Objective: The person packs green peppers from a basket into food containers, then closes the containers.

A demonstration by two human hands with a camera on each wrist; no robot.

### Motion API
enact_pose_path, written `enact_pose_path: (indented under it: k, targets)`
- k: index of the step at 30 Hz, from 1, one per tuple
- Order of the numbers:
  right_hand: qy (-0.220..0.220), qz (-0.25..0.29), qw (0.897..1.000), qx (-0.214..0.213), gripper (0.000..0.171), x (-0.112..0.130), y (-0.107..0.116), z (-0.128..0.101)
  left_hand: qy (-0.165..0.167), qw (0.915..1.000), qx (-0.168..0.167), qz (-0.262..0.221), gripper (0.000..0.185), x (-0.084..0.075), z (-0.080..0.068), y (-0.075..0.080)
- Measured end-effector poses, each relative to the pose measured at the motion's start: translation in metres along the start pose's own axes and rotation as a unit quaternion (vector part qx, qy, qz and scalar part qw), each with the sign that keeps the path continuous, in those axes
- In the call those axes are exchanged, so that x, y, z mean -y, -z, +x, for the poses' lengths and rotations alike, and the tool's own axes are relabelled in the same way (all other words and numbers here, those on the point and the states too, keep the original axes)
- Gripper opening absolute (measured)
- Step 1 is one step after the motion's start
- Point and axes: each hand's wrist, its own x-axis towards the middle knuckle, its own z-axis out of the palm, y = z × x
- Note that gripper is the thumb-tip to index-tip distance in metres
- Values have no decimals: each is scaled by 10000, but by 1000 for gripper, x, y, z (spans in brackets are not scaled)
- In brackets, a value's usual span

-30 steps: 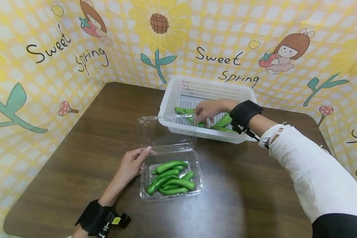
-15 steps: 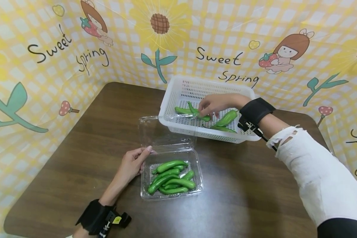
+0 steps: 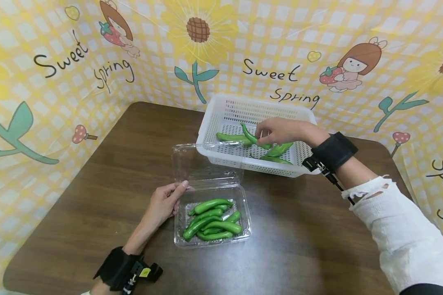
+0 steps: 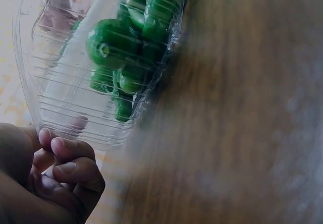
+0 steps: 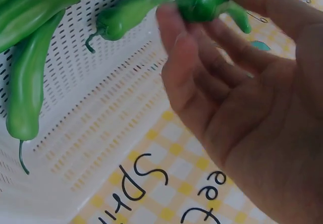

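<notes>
My right hand (image 3: pixel 280 130) is over the white perforated basket (image 3: pixel 251 165), pinching a curved green chili pepper (image 3: pixel 248 132) between thumb and fingers. In the right wrist view, that pepper (image 5: pixel 199 3) sits at the fingertips. More green peppers lie in the basket, among them a left one (image 3: pixel 233 139) and a right one (image 3: pixel 279 150). My left hand (image 3: pixel 163 203) pinches the rear left edge of a clear plastic clamshell box (image 3: pixel 248 217), thumb on top. Several green peppers (image 3: pixel 214 221) lie heaped inside it. Its clear lid (image 3: pixel 206 166) stands raised at the back.
Box and basket stand on a brown wooden table (image 3: pixel 107 176), the basket behind and to the right. The lid's upper edge overlaps the basket's front left corner in the head view. A yellow checked cloth (image 3: pixel 151 82) hangs around the table's back and sides.
My right hand has moved right inside the basket, and the gripped pepper has come along with it, more of it now showing. The left hand and the box have stayed in place.
</notes>
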Motion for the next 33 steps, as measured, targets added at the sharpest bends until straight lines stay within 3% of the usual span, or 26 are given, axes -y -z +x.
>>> enact_pose_path:
  k: [7, 15, 23, 33]
  targets:
    - [-250, -409, 9951, -868, 27, 0, -7, -20, -6, 10000, 37, -31, 41, -1, 2, -1]
    - [-324, -694, 9851, -1541, 22, 1, -20, -43, 5, 10000, 62, -72, 41, -4, 0, -2]
    - [-441, -608, 9797, -1860, 21, 1, -34, -66, 34, 10000, 36, 11, 41, -3, -1, -2]
    - [-106, -624, 9801, -1881, 17, 11, -46, -90, 190, 9998, 35, 50, 43, -8, -2, -4]
